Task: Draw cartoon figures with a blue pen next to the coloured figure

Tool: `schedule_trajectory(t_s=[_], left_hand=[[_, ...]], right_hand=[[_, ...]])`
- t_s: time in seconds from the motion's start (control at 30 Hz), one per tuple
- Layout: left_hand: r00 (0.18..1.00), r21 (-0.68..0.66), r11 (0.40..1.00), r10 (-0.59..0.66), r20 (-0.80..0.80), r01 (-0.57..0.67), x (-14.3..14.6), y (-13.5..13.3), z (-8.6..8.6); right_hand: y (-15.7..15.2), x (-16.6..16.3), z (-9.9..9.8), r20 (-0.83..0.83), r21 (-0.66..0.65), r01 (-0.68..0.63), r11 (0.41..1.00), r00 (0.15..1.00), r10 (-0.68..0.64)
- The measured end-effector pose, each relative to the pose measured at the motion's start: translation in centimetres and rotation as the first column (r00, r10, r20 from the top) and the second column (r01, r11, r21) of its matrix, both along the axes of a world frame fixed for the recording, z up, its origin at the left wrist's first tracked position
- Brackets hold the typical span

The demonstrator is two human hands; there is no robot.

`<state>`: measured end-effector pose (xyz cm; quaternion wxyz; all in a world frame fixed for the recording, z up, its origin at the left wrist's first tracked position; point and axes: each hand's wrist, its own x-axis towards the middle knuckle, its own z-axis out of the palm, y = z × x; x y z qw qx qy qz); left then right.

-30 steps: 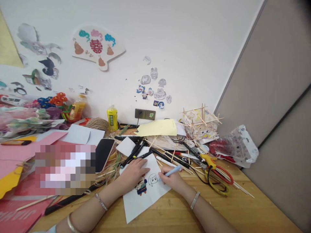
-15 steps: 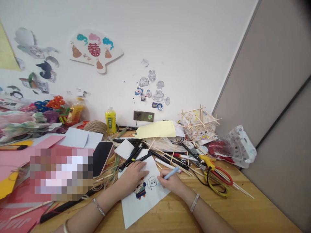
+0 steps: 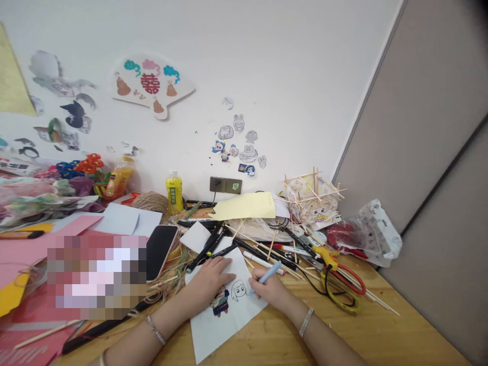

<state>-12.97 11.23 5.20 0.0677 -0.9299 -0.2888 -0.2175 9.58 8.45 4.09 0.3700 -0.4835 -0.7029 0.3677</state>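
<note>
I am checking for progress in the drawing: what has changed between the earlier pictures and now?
Almost nothing. The right hand keeps its grip on the light blue pen, whose tip stays beside the small drawn face; any shift is too slight to tell. The left hand still presses the white paper flat. Nothing was picked up or let go.

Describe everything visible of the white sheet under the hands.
The sheet is plain white paper, flat on the wooden table, turned so a corner points toward the camera. It bears two cartoon drawings: a coloured figure and an outlined face. The left hand presses on its upper part; the right hand rests on it, its pen tip at the face.
</note>
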Motion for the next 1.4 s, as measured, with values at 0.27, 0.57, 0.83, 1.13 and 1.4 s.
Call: schedule_trajectory(t_s=[0.27, 0.57, 0.83, 1.13, 1.4], left_hand=[[0.999, 0.006, 1.000, 0.000, -0.039, 0.000, 0.14, -0.22, 0.53], [0.997, -0.061, 0.998, -0.005, -0.075, 0.000, 0.17, -0.42, 0.84], [0.996, -0.042, 0.999, -0.009, -0.085, 0.005, 0.12, -0.24, 0.49], [0.994, -0.071, 0.997, -0.002, -0.111, -0.006, 0.13, -0.32, 0.58], [0.996, -0.053, 0.999, -0.012, -0.088, 0.008, 0.10, -0.09, 0.29]], right_hand=[[-0.04, -0.08, 0.10, -0.015, -0.003, 0.011, 1.000, 1.000, -0.011], [-0.09, 0.19, 0.29, 0.031, 0.058, -0.024, 0.998, 0.999, 0.022], [-0.14, 0.39, 0.48, 0.047, 0.059, -0.035, 0.998, 0.998, 0.032], [-0.07, 0.25, 0.42, 0.053, 0.060, -0.022, 0.998, 0.998, 0.019], [-0.06, 0.36, 0.41, 0.058, 0.080, -0.039, 0.996, 0.998, 0.034]])
